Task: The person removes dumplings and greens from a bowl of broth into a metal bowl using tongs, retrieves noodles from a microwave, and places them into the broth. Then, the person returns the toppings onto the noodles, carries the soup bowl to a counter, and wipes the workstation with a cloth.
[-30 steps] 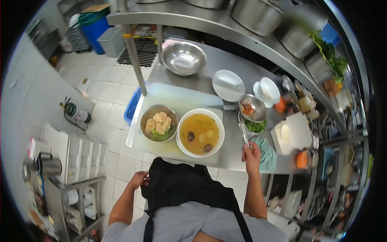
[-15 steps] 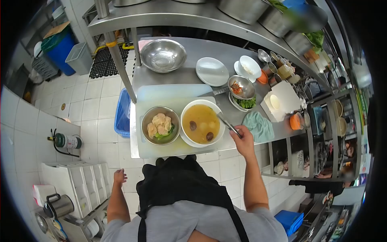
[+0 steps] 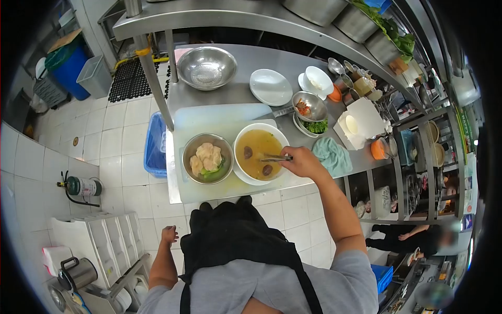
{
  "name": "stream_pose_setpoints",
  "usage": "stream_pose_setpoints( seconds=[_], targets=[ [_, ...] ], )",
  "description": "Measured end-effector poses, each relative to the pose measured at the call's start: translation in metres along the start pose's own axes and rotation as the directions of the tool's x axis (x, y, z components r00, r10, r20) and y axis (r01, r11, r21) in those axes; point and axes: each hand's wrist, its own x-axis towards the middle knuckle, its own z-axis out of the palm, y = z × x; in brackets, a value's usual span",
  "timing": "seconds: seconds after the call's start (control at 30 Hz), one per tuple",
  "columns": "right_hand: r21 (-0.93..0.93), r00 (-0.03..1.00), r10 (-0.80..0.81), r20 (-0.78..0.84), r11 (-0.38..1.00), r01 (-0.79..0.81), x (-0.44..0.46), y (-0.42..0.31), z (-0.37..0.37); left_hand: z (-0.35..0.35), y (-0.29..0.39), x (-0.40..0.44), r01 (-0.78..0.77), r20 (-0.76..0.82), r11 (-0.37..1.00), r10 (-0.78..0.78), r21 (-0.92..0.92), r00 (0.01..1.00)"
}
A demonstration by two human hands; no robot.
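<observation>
My right hand (image 3: 304,162) grips a pair of metal tongs (image 3: 273,157), whose tips reach over the broth in a white bowl (image 3: 284,138). Two dark round pieces, perhaps mushrooms, show in the yellowish broth (image 3: 256,139). Left of it, a steel bowl (image 3: 185,166) contains pale dumplings (image 3: 208,155) and some green leaves (image 3: 213,175). Both bowls are on a pale cutting board (image 3: 184,188). Away from the table, my left hand (image 3: 169,235) hangs low at my side, fingers loosely curled and holding nothing.
A knife (image 3: 280,113) lies behind the white bowl. Farther back are a large steel bowl (image 3: 206,68) and a white plate (image 3: 271,88). Greens (image 3: 315,126), a teal cloth (image 3: 333,157) and an open carton (image 3: 366,120) sit to the right. A steel shelf (image 3: 225,20) overhangs the table. Another person (image 3: 402,238) stands far right.
My right hand has moved left with the tongs, from the bowl's right rim to over the broth. The left hand still hangs down. A person has come into view at the far right.
</observation>
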Motion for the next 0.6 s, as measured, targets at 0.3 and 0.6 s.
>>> stream_pose_setpoints(
  seconds=[0.3,0.6],
  targets=[
    [0.403,0.989,0.072,-0.128,0.915,-0.015,-0.023,-0.004,-0.024,-0.036,-0.03,-0.021,0.151,-0.091,0.989,-0.149,0.012,0.985],
    [0.53,0.964,0.231,-0.133,0.838,-0.128,-0.028,-0.009,-0.007,-0.024,0.013,-0.001,-0.022,-0.091,0.999,0.019,-0.04,0.996]
  ],
)
